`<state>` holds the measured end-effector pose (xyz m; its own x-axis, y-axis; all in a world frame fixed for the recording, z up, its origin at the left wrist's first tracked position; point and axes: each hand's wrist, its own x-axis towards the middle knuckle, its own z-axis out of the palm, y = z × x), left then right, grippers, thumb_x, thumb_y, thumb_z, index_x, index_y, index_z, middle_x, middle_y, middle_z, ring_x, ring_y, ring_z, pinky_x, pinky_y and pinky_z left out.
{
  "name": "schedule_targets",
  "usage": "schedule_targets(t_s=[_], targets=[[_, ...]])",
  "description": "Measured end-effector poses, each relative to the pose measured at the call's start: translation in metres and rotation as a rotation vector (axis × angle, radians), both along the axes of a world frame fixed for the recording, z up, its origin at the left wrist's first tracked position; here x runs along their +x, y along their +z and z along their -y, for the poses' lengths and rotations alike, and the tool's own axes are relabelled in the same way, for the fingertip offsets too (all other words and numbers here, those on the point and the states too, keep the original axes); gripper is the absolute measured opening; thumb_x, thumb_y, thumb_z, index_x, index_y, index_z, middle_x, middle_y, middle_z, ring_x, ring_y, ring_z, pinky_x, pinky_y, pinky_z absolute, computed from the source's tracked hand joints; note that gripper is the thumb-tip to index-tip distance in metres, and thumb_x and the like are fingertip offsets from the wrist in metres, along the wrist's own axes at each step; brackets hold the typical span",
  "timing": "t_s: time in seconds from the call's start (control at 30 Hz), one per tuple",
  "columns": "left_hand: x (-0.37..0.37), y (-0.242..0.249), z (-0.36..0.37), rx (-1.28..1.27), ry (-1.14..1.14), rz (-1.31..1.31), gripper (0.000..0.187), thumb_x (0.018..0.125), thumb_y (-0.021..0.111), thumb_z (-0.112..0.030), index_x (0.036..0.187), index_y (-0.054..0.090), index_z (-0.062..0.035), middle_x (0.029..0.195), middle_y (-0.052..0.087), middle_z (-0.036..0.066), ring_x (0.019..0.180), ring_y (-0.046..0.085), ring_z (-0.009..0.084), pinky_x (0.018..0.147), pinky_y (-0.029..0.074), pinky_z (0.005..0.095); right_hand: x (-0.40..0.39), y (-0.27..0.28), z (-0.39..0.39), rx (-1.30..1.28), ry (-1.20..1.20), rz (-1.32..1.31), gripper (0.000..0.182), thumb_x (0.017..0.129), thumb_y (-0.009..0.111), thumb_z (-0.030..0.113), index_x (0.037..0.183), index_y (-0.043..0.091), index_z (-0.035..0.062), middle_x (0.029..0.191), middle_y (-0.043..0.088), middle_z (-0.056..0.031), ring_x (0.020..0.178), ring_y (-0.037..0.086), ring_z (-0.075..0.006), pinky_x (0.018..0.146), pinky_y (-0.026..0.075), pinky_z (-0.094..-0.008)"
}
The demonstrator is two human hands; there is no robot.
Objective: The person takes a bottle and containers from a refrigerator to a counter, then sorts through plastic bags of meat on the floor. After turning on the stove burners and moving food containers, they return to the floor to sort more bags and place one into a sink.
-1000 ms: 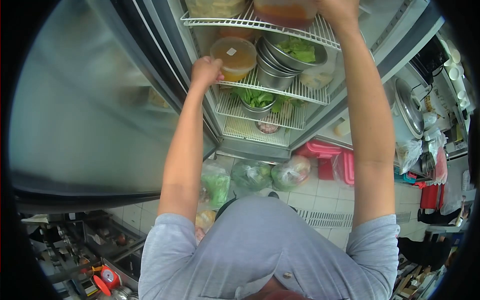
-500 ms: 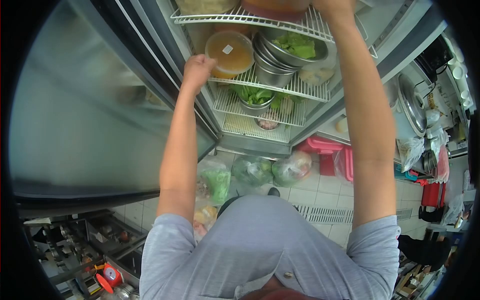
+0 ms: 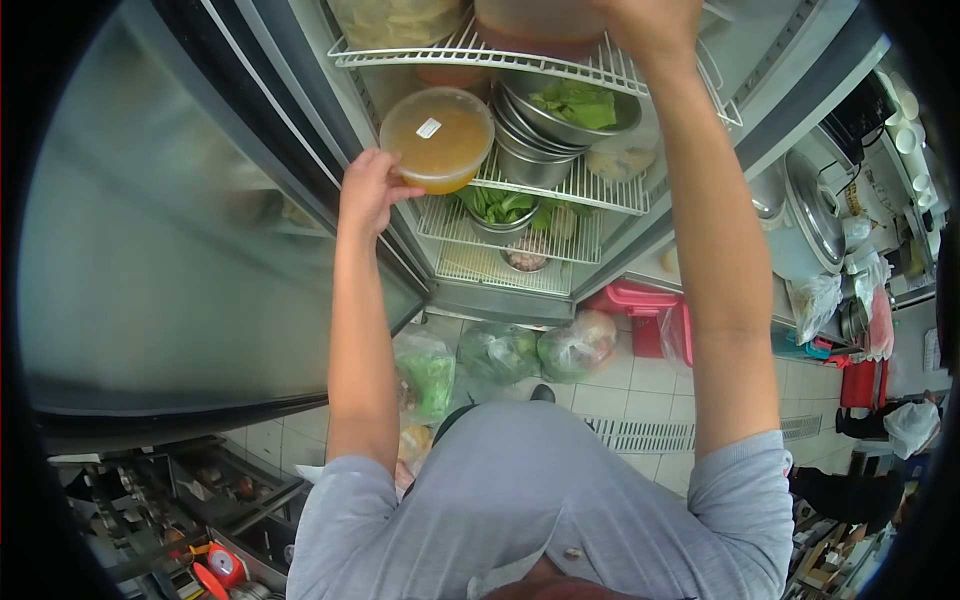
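Observation:
My left hand [image 3: 374, 192] grips the near left rim of a round plastic tub [image 3: 440, 140] of amber liquid with a small white label on its lid. The tub sits at the left front of a wire shelf in an opened fridge, its front reaching past the shelf edge. Up at the shelf above, my right hand [image 3: 655, 35] is beside a translucent container [image 3: 535, 35] with reddish contents. The top of the view cuts off its fingers, so its hold cannot be seen. Stacked metal bowls [image 3: 540, 150] with green leaves [image 3: 575, 103] stand right of the tub.
Lower shelves carry a metal bowl of greens [image 3: 498, 210] and a bowl of pinkish pieces [image 3: 527, 255]. Bags of vegetables [image 3: 497, 352] and a pink bin [image 3: 650, 310] stand on the floor by the fridge. The glass door [image 3: 180, 270] hangs open at left.
The tub has come forward and left with my left hand, toward me. My right hand remains at the upper shelf. The whole view has shifted slightly.

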<state>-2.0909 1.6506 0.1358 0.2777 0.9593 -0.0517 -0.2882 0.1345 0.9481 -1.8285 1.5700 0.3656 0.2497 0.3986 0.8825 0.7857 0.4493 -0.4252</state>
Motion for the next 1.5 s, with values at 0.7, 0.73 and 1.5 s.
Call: schedule_targets(t_s=[0.7,0.73,1.5], targets=[[-0.066,-0.086,0.184,-0.214,-0.128,0.209,0.029,0.088,0.063,-0.006,0.115,0.059,0.0027,0.110,0.068,0.011,0.101,0.065,0.0193,0.094,0.052,0.0365,0.259,-0.369,0.248,-0.474,-0.579,-0.636,0.071,0.069,0.090,0.029,0.119,0.055,-0.0066,0.112,0.066,-0.0173,0.100,0.066,-0.0247,0.089,0.052,-0.0346],[-0.065,-0.087,0.194,-0.229,-0.116,0.205,0.028,0.088,0.063,-0.007,0.114,0.060,0.0026,0.109,0.068,0.011,0.101,0.065,0.0192,0.094,0.052,0.0360,0.274,-0.389,0.239,-0.527,-0.642,-0.610,0.078,0.066,0.092,0.034,0.121,0.053,-0.0065,0.114,0.065,-0.0185,0.101,0.065,-0.0274,0.091,0.052,-0.0371],[0.041,-0.096,0.286,-0.226,-0.494,0.094,0.035,0.088,0.062,-0.008,0.121,0.056,0.0027,0.116,0.064,0.009,0.108,0.060,0.0178,0.097,0.046,0.0340,0.221,-0.397,0.456,-0.731,-0.521,-0.523,0.041,0.069,0.086,0.023,0.101,0.070,0.0030,0.097,0.074,-0.0113,0.090,0.071,-0.0216,0.081,0.055,-0.0374]])
